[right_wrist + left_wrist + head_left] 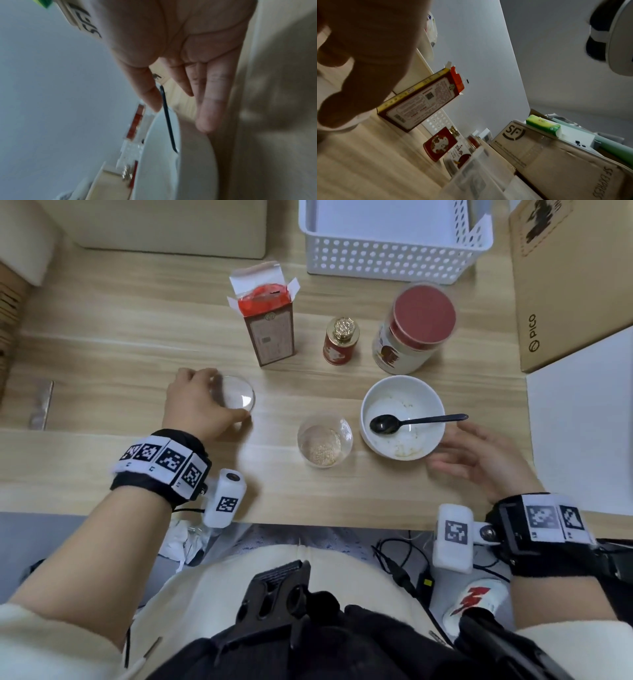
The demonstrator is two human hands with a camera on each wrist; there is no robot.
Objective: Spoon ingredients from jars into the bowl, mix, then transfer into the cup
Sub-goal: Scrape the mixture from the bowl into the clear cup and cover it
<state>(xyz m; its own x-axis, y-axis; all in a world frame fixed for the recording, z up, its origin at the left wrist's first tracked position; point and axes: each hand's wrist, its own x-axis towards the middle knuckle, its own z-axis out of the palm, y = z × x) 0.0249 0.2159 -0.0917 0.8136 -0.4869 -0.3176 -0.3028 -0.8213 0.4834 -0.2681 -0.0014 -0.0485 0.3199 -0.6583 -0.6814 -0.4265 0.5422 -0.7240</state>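
Note:
A white bowl [376,392] with crumbs inside stands right of centre, and a black spoon [411,422] lies in it with the handle over the right rim. Left of the bowl is a clear cup [323,441] with pale grains at the bottom. My left hand [224,397] grips a clear round lid [241,395] on the table at the left. My right hand [445,451] hovers open beside the bowl's right wall, holding nothing. In the right wrist view its straight fingers [211,105] hang near the spoon handle [169,121] and bowl rim [161,148].
Behind the bowl stand a red-lidded jar [414,326], a small red jar with a gold cap [340,342] and an opened carton [269,316]. A white perforated basket [394,258] sits at the back, a cardboard box [565,285] at the right.

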